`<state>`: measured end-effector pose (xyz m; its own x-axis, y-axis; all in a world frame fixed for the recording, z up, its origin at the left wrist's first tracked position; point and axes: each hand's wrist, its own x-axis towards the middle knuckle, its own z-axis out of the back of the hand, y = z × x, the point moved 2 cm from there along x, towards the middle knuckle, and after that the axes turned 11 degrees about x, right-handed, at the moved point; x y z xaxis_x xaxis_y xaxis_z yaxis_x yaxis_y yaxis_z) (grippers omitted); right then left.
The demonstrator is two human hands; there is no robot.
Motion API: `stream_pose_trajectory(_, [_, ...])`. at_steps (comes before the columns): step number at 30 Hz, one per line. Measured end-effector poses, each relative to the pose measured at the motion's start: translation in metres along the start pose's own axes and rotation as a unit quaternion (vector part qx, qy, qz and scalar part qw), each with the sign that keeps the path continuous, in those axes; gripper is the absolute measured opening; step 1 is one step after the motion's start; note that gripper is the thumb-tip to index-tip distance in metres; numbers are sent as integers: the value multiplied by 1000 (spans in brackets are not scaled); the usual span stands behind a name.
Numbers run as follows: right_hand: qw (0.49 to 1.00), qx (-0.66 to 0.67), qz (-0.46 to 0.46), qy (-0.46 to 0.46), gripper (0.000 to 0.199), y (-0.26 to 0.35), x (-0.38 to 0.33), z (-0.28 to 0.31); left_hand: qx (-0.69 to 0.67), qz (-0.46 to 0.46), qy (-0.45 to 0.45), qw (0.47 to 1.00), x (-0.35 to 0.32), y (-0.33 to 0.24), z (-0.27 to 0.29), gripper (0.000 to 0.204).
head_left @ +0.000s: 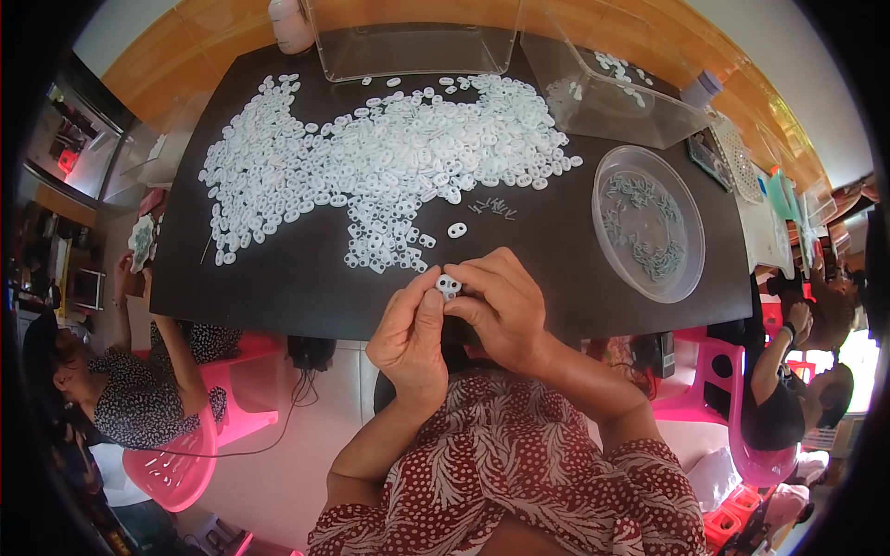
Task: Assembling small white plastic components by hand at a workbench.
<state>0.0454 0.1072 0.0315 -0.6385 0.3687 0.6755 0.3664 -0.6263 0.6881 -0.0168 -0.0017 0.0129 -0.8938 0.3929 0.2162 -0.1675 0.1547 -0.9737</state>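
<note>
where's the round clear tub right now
In the head view, the round clear tub sits on the right of the dark table, just nearer the person than the rectangular clear bin.

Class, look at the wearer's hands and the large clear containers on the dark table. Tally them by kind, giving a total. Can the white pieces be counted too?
Left hand and right hand: 2
Rectangular boxes: 2
Round tub: 1
Total: 5
White pieces: too many, overlapping; not countable.

The dark-red top bears pale fronds and dots.
</note>
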Motion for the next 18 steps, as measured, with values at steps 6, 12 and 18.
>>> stream_pose_trajectory(6, [1000,-4,3,4,36,-1,-3,7,-9,37,26,999,2,-1,-5,22])
stream_pose_trajectory(12, [1000,0,21,-6,37,2,-4,6,-61,18,28,998,-3,5,-7,20])
stream_pose_trajectory(18, [998,-8,60,-16,37,2,-5,3,-93,-6,18,996,-6,14,-7,20])
